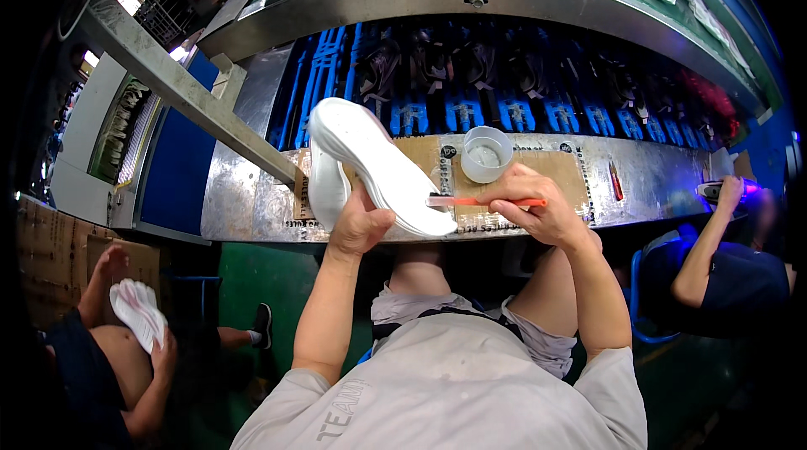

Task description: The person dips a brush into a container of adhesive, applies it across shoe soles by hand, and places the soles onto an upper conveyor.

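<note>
My left hand point(363, 221) grips a white shoe sole point(378, 160) by its side, holding it tilted above the bench edge. Between the fingers of my right hand point(531, 202) is a brush point(471, 200) with an orange-red handle. Its dark tip touches the sole near the end closest to me. A second white sole point(327, 188) shows partly behind the first; whether my left hand also holds it, I cannot tell. Just beyond my right hand stands a whitish translucent cup point(487, 154) on cardboard, with some pale content at its bottom.
Taped cardboard point(555, 177) covers part of the metal bench point(601, 160), where a red pen-like tool point(616, 182) lies. Behind it runs a rack with blue holders point(513, 114). A metal post point(202, 118) slants at left. Co-workers sit on both sides; the left one holds a white sole point(139, 313).
</note>
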`<state>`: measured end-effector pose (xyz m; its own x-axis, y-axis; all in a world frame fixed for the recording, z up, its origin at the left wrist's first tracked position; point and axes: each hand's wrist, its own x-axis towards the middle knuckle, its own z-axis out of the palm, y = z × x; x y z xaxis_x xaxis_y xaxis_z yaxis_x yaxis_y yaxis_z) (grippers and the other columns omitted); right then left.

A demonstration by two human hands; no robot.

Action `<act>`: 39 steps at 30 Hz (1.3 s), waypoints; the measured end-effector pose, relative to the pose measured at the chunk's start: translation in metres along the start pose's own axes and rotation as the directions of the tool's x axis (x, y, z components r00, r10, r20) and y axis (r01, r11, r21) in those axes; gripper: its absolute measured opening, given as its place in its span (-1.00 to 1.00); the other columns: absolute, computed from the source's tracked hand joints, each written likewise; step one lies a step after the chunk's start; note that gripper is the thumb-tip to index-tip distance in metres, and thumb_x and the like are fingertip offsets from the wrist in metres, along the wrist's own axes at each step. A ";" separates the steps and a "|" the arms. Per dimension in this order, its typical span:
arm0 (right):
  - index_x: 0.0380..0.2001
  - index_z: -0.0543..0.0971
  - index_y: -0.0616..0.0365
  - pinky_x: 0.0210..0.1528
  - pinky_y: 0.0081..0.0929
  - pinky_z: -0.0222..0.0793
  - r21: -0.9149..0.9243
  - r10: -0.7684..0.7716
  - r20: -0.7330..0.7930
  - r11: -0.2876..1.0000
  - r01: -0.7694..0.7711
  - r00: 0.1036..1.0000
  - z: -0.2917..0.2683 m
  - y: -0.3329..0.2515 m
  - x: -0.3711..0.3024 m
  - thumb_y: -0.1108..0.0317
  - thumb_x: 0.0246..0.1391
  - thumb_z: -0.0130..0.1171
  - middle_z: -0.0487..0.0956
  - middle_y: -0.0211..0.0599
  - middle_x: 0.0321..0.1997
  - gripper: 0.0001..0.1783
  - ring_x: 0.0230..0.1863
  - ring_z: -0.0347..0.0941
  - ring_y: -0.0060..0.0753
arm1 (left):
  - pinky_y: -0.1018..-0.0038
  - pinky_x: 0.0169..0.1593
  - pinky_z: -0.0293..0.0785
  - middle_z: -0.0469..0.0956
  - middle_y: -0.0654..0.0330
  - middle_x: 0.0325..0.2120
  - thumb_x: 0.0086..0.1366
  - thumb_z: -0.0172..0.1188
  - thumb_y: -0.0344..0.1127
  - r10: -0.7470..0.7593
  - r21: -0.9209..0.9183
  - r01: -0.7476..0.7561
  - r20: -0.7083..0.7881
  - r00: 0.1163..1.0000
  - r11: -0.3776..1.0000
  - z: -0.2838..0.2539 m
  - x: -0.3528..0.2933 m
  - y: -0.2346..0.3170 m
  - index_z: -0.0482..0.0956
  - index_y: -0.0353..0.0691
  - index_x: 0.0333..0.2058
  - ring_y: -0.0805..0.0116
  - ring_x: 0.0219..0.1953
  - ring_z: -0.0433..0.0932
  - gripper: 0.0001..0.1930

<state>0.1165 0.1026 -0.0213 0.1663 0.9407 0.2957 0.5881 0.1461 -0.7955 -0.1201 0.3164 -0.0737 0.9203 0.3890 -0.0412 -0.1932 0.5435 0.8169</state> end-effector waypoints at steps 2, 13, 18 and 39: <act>-0.20 0.76 0.14 -0.16 -0.40 0.43 0.003 0.051 0.026 0.999 -0.051 0.998 -0.005 -0.008 -0.005 0.42 0.17 0.31 0.64 -0.35 -0.41 -0.85 -0.30 0.45 -0.32 | 0.28 0.32 0.40 0.51 0.10 0.13 -0.01 0.59 -0.26 0.108 0.096 -0.103 -0.046 0.993 0.990 0.003 0.003 0.006 0.27 -0.33 0.31 0.19 0.22 0.49 -0.06; -0.19 0.75 0.26 -0.18 -0.50 0.45 0.472 0.424 -0.087 0.814 -0.338 0.902 0.039 -0.020 -0.027 0.34 0.36 0.16 0.64 -0.30 -0.40 -0.75 -0.28 0.54 -0.53 | 0.31 0.32 0.39 0.39 0.09 0.20 0.00 0.61 -0.32 0.449 0.770 -0.354 0.099 0.888 0.530 0.038 -0.003 0.002 0.24 -0.28 0.32 0.21 0.29 0.39 -0.05; -0.17 0.74 0.33 -0.13 -0.50 0.41 0.555 0.376 -0.120 0.793 -0.252 0.919 0.045 -0.045 -0.034 0.40 0.38 0.06 0.65 -0.30 -0.42 -0.71 -0.29 0.51 -0.52 | 0.33 0.29 0.43 0.34 0.06 0.20 0.00 0.62 -0.33 0.331 0.760 -0.319 0.144 0.932 0.566 0.005 0.012 -0.021 0.27 -0.23 0.29 0.16 0.23 0.42 -0.09; -0.18 0.63 0.40 -0.26 -0.58 0.46 0.755 0.416 -0.346 0.656 -0.014 0.841 0.053 -0.091 -0.002 0.18 0.53 -0.08 0.65 -0.28 -0.47 -0.54 -0.44 0.54 -0.56 | 0.10 0.24 0.47 0.23 -0.20 0.29 0.12 0.44 -0.41 0.585 0.922 -0.331 0.384 0.715 -0.201 -0.017 0.015 -0.038 0.24 -0.41 0.27 -0.23 0.26 0.41 -0.22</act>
<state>0.0209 0.1038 0.0226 0.6580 0.7462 0.1010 -0.2136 0.3137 -0.9252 -0.1049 0.3140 -0.1147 0.6751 0.3106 0.6692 0.0480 -0.9236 0.3803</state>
